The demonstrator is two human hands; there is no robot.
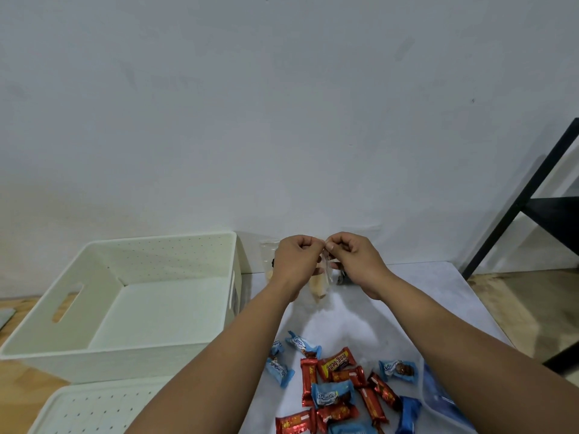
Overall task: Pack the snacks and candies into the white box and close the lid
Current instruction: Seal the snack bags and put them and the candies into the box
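My left hand [297,261] and right hand [357,261]: bare, no gloves, rings or watch; both forearms uncovered, no sleeves in view.

a black metal frame [529,200] stands at the right against a plain white wall [250,104].

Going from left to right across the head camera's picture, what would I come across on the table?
White box, left hand, clear snack bag pinched by both hands, right hand, then the black shelf frame at the far right.
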